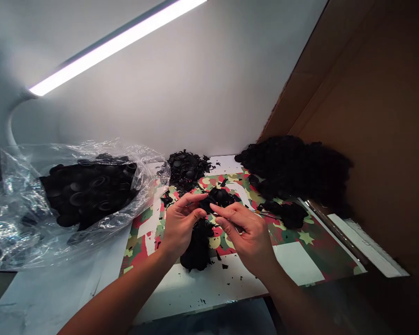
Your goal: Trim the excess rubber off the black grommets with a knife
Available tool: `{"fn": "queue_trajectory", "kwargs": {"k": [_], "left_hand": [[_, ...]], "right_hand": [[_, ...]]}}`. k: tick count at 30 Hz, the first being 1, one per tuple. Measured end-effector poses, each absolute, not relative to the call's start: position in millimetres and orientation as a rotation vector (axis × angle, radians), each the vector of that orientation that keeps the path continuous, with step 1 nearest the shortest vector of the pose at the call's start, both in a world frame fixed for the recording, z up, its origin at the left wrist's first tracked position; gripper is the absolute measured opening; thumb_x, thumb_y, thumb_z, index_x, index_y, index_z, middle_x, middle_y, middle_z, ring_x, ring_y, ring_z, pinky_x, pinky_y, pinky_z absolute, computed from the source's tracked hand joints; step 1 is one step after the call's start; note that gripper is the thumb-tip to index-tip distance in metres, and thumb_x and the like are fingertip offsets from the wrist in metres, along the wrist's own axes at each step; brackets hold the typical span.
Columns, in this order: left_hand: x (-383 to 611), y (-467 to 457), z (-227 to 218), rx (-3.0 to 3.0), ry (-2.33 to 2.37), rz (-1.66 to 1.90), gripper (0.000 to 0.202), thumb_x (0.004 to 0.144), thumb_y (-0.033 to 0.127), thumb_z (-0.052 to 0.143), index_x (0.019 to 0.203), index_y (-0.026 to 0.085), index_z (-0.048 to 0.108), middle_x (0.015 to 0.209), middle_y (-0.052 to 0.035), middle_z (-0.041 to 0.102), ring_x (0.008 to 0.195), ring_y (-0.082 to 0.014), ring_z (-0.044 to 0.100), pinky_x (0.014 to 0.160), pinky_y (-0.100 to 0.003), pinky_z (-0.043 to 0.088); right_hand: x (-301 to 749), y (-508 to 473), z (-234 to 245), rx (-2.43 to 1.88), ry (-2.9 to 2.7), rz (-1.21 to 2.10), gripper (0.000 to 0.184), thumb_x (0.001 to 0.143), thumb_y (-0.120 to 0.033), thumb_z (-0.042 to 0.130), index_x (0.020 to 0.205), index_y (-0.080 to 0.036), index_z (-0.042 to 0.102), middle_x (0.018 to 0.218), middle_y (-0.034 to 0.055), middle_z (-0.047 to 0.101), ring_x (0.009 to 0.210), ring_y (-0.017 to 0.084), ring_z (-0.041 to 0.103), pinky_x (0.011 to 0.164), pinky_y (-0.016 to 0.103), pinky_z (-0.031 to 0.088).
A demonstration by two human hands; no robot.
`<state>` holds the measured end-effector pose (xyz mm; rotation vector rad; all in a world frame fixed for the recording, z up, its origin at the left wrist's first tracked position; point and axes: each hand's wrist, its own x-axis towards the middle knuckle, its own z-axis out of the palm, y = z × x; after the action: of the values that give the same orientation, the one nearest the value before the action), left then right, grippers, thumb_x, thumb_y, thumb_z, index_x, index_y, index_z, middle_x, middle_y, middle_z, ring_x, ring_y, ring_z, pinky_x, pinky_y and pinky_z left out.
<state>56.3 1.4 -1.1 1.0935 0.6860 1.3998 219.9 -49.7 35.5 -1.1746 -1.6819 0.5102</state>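
Note:
Between my two hands is a small black rubber-like piece (206, 204), partly hidden by the fingers. My left hand (181, 225) pinches its left side between thumb and fingers. On the other side, my right hand (249, 232) has its index fingertip against the piece, with the thumb just below. A dark bit shows under the right fingers, too hidden to name. Directly below the hands lies a clump of black pieces (196, 249). Just behind them is another small heap of black pieces (223, 196). Everything rests on a camouflage-patterned sheet (335, 260).
Left, a clear plastic bag (17, 232) holds many black ribbed round parts (94, 186). A heap of black scraps (186, 167) sits at the back. A large black pile (300, 170) leans by the cardboard wall (366, 116). A lit lamp (122, 46) hangs above.

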Motion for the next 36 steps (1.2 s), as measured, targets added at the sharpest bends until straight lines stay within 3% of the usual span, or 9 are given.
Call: {"fn": "queue_trajectory", "kwargs": {"k": [7, 15, 20, 25, 36], "left_hand": [[57.1, -1.9, 3.8, 1.157, 0.721, 1.459, 0.027, 0.07, 0.025, 0.088, 0.097, 0.022, 0.081, 0.086, -0.0026, 0.071, 0.073, -0.0127, 0.066, 0.066, -0.021, 0.057], [56.4, -2.2, -1.2, 1.154, 0.743, 1.525, 0.029, 0.069, 0.024, 0.088, 0.097, 0.023, 0.08, 0.087, -0.0029, 0.072, 0.078, -0.0129, 0.066, 0.07, -0.02, 0.056], [57.3, -3.2, -0.9, 1.126, 0.722, 1.535, 0.029, 0.069, 0.023, 0.088, 0.097, 0.023, 0.08, 0.084, -0.0013, 0.07, 0.071, -0.0108, 0.064, 0.066, -0.019, 0.056], [57.7, -3.9, -2.1, 1.073, 0.759, 1.527, 0.03, 0.067, 0.02, 0.089, 0.096, 0.022, 0.08, 0.086, -0.0017, 0.071, 0.078, -0.0116, 0.065, 0.069, -0.017, 0.054], [58.6, -6.0, -1.0, 1.037, 0.755, 1.505, 0.03, 0.067, 0.023, 0.09, 0.096, 0.023, 0.08, 0.086, -0.0014, 0.071, 0.077, -0.0116, 0.064, 0.07, -0.018, 0.053]], "right_hand": [[216.3, -50.2, 38.6, -1.187, -1.737, 0.447, 0.027, 0.096, -0.022, 0.061, 0.119, -0.026, 0.075, 0.083, 0.0012, 0.067, 0.071, 0.013, 0.061, 0.062, 0.025, 0.048], [213.3, -47.3, 41.5, -1.203, -1.753, 0.424, 0.024, 0.097, -0.023, 0.061, 0.115, -0.023, 0.077, 0.08, 0.0012, 0.068, 0.068, 0.013, 0.06, 0.059, 0.025, 0.045], [210.2, -46.4, 40.4, -1.188, -1.733, 0.436, 0.023, 0.096, -0.023, 0.062, 0.113, -0.023, 0.077, 0.079, 0.001, 0.068, 0.067, 0.012, 0.06, 0.058, 0.024, 0.045], [208.9, -46.4, 39.0, -1.208, -1.759, 0.321, 0.025, 0.096, -0.024, 0.061, 0.116, -0.027, 0.076, 0.081, 0.0014, 0.069, 0.07, 0.014, 0.061, 0.061, 0.026, 0.046], [205.4, -46.4, 38.1, -1.201, -1.698, 0.434, 0.022, 0.096, -0.023, 0.061, 0.11, -0.026, 0.078, 0.081, 0.0014, 0.069, 0.071, 0.014, 0.062, 0.063, 0.027, 0.046]]}}
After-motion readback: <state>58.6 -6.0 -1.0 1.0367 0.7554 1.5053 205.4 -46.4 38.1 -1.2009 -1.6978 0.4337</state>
